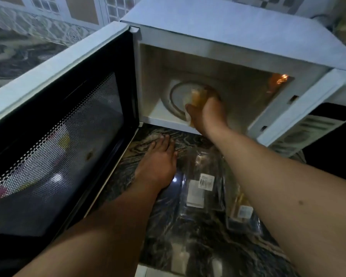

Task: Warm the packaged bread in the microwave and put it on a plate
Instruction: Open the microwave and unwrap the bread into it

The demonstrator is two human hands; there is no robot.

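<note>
The bread (pixel 198 96) was gripped by the right hand (pixel 206 114) inside the microwave (pixel 228 37), over the turntable (pixel 178 94). Left hand (pixel 158 162) was laid flat, fingers straight, on the counter (pixel 188 246). Probably soft, light stuff, best cupped loosely round the middle.

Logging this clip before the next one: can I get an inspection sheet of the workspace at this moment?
Surface: dark marbled counter.
Job's things: microwave, door wide open; bread over the turntable; no plate seen.
Clutter: clear plastic packs with labels on the counter.
Hands: right hand grips the bread inside; left hand rests flat on the counter.
Cables: nothing seen.
Surroundings: patterned tile wall.
</note>
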